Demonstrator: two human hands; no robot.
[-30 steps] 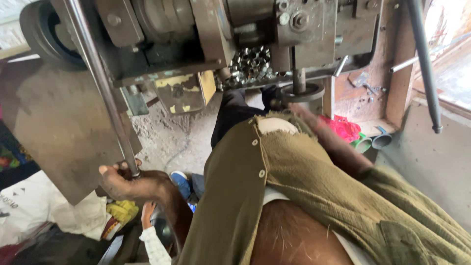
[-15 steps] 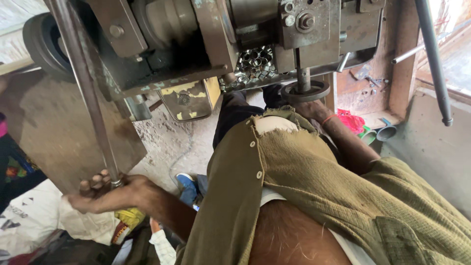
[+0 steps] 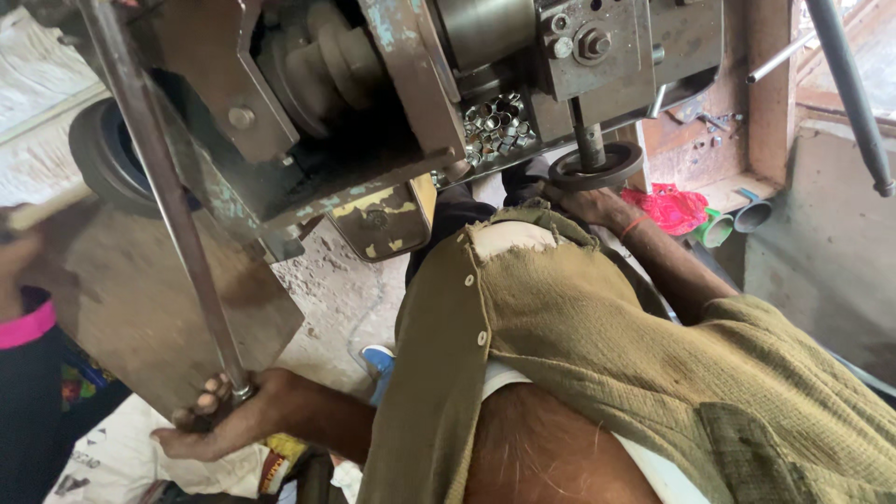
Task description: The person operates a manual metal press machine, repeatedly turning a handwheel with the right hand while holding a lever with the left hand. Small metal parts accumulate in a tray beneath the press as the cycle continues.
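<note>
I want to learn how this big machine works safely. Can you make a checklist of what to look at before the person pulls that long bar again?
1. Left hand wrapped round the lower end of the long metal lever: ok.
2. Right hand away from the round die plate: not ok, it rests right beside it.
3. Piece seated under the punch rod: cannot tell, too small to see.
4. Small metal rings staying in their tray: ok.
5. Other person's arm with the pink cuff away from the lever: ok, it is apart at the left edge.
</note>
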